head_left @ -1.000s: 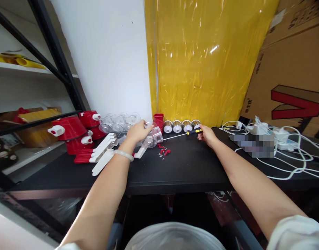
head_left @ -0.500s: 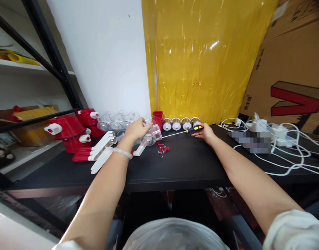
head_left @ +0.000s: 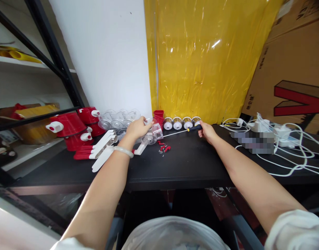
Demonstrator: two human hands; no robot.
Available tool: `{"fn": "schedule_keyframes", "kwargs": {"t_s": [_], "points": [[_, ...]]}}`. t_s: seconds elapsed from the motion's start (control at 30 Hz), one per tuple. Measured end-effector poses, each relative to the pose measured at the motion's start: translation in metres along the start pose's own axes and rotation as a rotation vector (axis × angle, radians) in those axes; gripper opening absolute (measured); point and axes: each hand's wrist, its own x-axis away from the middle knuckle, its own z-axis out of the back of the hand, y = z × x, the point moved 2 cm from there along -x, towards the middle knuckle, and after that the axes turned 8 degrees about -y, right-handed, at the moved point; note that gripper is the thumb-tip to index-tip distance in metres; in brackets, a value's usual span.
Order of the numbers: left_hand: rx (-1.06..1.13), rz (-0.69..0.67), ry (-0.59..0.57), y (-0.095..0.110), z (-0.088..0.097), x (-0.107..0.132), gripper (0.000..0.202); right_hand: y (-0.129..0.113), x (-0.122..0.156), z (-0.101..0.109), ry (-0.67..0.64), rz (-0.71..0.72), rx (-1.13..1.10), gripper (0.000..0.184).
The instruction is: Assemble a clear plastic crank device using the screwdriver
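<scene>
My left hand (head_left: 137,128) is closed on a clear plastic part (head_left: 156,131) with a square end facing right. Its exact kind is not plain. My right hand (head_left: 207,132) wraps round the dark handle of a screwdriver (head_left: 193,128). The screwdriver's long thin shaft points left, its tip at or close to the clear part's square end. Just below that end lie small red pieces (head_left: 166,149) and several tiny screws (head_left: 161,151) on the black table (head_left: 180,170). A white arm-shaped piece (head_left: 141,148) sits under my left wrist.
Red housings with white knobs (head_left: 71,125), clear round parts (head_left: 115,121) and white-and-red handles (head_left: 97,149) occupy the left. Behind are a red cup-like part (head_left: 158,117) and several round motor-like cylinders (head_left: 177,123). White cables and chargers (head_left: 284,135) crowd the right. A cardboard box (head_left: 294,62) leans there.
My right hand's fingers have shifted round the screwdriver handle from a looser, more open hold to a closed one. The handle has turned, its yellow patches less visible. My left hand stays put.
</scene>
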Motion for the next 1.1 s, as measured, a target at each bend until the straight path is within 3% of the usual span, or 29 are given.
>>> {"fn": "schedule_keyframes", "kwargs": {"t_s": [0.17,0.3,0.4,0.63,0.87,1.1], "points": [[-0.004,0.004,-0.004,0.000,0.000,-0.001,0.070,0.002,0.000,0.006,0.082,0.046,0.147,0.041],[-0.004,0.004,-0.002,0.000,0.000,-0.001,0.069,-0.001,-0.001,0.003,0.097,-0.103,0.041,0.043],[-0.009,0.010,-0.006,0.002,0.000,0.000,0.068,-0.005,0.002,-0.002,0.033,-0.205,-0.112,0.043],[-0.011,0.005,-0.015,0.003,0.002,0.002,0.069,-0.011,0.008,-0.004,-0.080,-0.160,-0.293,0.030],[0.003,-0.003,-0.009,0.001,0.000,0.000,0.068,-0.006,0.001,-0.003,-0.060,-0.159,-0.234,0.021],[0.001,-0.001,-0.014,0.003,0.001,0.001,0.068,0.000,-0.001,0.000,-0.005,-0.089,-0.100,0.030]]}}
